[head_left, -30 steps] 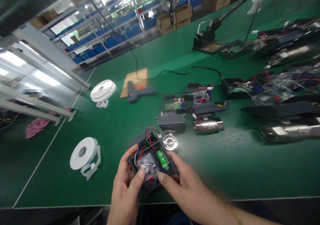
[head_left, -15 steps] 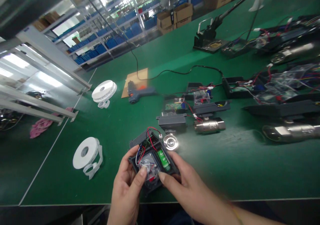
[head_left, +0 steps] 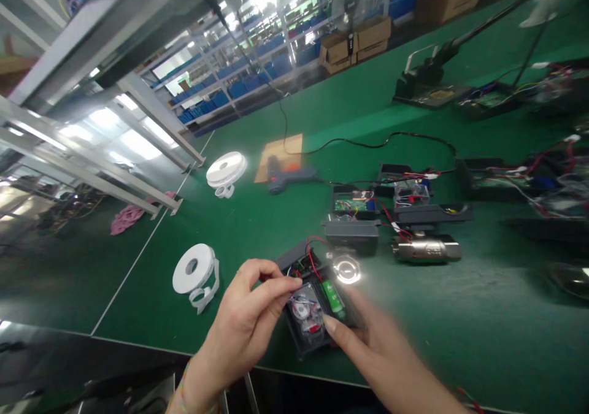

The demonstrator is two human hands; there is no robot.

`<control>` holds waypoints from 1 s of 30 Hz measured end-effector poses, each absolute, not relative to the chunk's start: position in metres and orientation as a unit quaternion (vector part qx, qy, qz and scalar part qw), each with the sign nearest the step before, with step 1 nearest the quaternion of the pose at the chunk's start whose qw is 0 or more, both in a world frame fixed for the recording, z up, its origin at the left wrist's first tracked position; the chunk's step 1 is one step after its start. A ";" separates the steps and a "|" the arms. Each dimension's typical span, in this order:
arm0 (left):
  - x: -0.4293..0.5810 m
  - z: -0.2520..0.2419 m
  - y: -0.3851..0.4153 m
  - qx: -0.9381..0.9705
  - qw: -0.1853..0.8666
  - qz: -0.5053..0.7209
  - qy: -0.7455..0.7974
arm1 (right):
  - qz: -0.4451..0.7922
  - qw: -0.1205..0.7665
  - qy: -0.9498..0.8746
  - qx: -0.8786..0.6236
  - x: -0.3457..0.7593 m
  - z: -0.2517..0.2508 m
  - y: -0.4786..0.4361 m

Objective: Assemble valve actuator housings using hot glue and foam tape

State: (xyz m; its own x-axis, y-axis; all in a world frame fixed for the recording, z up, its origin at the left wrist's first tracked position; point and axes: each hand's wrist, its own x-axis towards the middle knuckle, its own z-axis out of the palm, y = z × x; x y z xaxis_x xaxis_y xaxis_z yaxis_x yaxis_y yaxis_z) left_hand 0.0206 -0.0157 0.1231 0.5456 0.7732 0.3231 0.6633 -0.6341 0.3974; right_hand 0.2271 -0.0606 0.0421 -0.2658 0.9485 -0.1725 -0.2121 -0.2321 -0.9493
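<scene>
My right hand [head_left: 368, 334] grips the right side of a dark grey plastic housing [head_left: 294, 335], its thumb on the inner edge. Inside sits a clear-covered gear module [head_left: 307, 313] with a red part, and beside it a green battery [head_left: 332, 299]. Red wires [head_left: 315, 256] loop over the far end of the housing. Thumb and forefinger of my left hand [head_left: 251, 316] pinch together over the thin wires at the module's upper left. The fingertips hide most of what they hold. A shiny round metal fitting [head_left: 346, 269] lies just beyond the housing.
Two white tape rolls [head_left: 191, 270] [head_left: 225, 167] lie on the left. Farther back, a glue gun [head_left: 292, 178] rests by a cardboard sheet [head_left: 271, 147]. Opened housings [head_left: 354, 202], a metal valve [head_left: 426, 248] and a soldering iron stand [head_left: 427, 83] occupy the right.
My left hand has let go of the housing's left side and moved over it, pinching at the wires. My right hand still holds the housing. The view has shifted, so everything appears farther right.
</scene>
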 end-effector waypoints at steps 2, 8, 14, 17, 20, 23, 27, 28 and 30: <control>0.019 0.126 -0.007 0.895 0.132 0.202 0.374 | 0.639 0.425 -0.477 -0.429 0.233 0.043 -0.059; 0.014 0.138 0.007 0.922 0.184 0.126 0.316 | 0.261 0.453 -0.657 -0.543 0.254 0.048 -0.062; 0.017 0.149 0.013 0.935 0.187 0.063 0.293 | 0.073 0.471 -0.773 -0.418 0.228 0.066 -0.063; 0.015 0.150 0.015 0.933 0.192 0.059 0.298 | 0.106 0.476 -0.766 -0.420 0.215 0.065 -0.058; 0.011 0.146 0.017 0.930 0.193 0.085 0.301 | 0.118 0.486 -0.768 -0.399 0.215 0.061 -0.053; 0.009 0.142 0.019 0.930 0.144 0.114 0.320 | 0.104 0.482 -0.781 -0.384 0.219 0.057 -0.049; 0.010 0.144 0.021 0.933 0.104 0.118 0.323 | 0.080 0.474 -0.790 -0.379 0.220 0.054 -0.048; 0.011 0.145 0.022 0.937 0.103 0.113 0.313 | 0.074 0.472 -0.792 -0.380 0.219 0.053 -0.047; 0.012 0.149 0.024 0.943 0.120 0.097 0.294 | 0.065 0.469 -0.795 -0.380 0.218 0.052 -0.046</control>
